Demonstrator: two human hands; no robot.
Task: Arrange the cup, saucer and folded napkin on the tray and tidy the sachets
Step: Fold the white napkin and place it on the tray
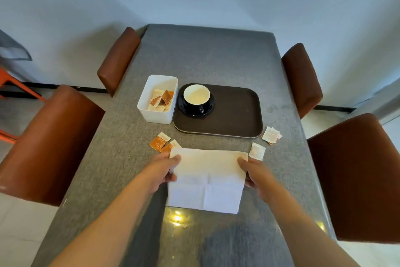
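Note:
A white paper napkin with fold creases is held up over the near part of the table. My left hand pinches its upper left edge and my right hand pinches its upper right edge. Beyond it lies a dark brown tray. At the tray's left end stands a black cup with a white inside on a black saucer. Two orange sachets lie on the table left of the napkin. One white sachet lies by my right hand, more white sachets right of the tray.
A white plastic box holding several sachets stands against the tray's left side. The table has a grey cloth. Brown padded chairs flank it on both sides, two on each. A wall is behind the far edge.

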